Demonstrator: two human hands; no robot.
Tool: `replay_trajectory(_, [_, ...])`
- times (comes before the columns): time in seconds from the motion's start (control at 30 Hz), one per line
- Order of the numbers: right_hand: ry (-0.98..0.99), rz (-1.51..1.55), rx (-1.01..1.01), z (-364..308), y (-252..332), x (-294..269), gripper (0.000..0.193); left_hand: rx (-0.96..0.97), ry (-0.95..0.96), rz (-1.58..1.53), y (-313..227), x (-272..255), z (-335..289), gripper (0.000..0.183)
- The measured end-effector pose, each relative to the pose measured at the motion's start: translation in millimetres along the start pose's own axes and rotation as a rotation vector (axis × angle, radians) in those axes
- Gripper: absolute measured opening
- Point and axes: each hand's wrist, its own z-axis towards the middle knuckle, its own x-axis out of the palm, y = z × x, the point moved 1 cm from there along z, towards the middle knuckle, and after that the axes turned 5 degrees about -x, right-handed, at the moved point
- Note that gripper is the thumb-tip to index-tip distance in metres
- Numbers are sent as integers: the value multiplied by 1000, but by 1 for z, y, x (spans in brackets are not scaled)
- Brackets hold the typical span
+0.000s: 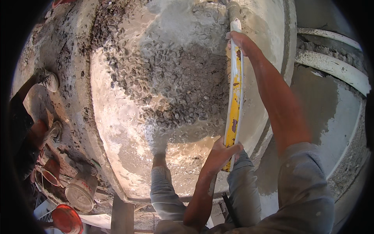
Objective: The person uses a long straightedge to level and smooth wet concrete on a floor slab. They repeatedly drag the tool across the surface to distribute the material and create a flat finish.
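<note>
A long yellow-and-white straightedge (234, 105), worn and smeared with cement, lies lengthwise in front of me. My right hand (238, 42) is closed around its far end, with the arm stretched out. Close to my body, my left hand (226, 151) grips the near end. To the left of the bar spreads wet concrete (183, 74), rough with gravel in the middle and soupy near my legs. A smoother pale strip (259, 70) runs along the right side. My feet are at least partly hidden by the wet mix and my arms.
Another person's shoes (50, 80) stand on rough ground at the left. Lower left are a grey-white bucket (81, 193), an orange bucket (51, 171) and a red basin (67, 219). A raised edge (289, 46) borders the slab, with curved white bars (331, 66) beyond it.
</note>
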Motion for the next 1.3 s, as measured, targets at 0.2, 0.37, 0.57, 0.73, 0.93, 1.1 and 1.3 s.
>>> replay_trajectory(0.2, [-12, 304, 77, -117, -82, 30, 24, -100, -196, 151, 112, -17, -79, 34])
replay_trajectory(0.37, [-53, 350, 193, -275, -205, 54, 19, -423, -727, 909, 283, -82, -86, 37])
replay_trajectory(0.57, [-245, 558, -68, -382, -158, -65, 25, 43, -971, 935, 278, -28, -22, 25])
replay_trajectory(0.73, [-171, 560, -411, -226, -4, -212, 24, 446, -539, 982, 98, 83, 91, 34])
replay_trajectory(0.93, [-338, -74, -238, 94, 95, -298, 38, 148, 103, 208, -53, 161, 203, 32])
replay_trajectory(1.1, [-160, -291, -219, 160, 35, -239, 32, -8, 187, -52, -18, 139, 219, 29])
replay_trajectory(1.3, [-124, -316, -186, 137, 19, -227, 25, -14, 506, -442, -25, 122, 216, 36])
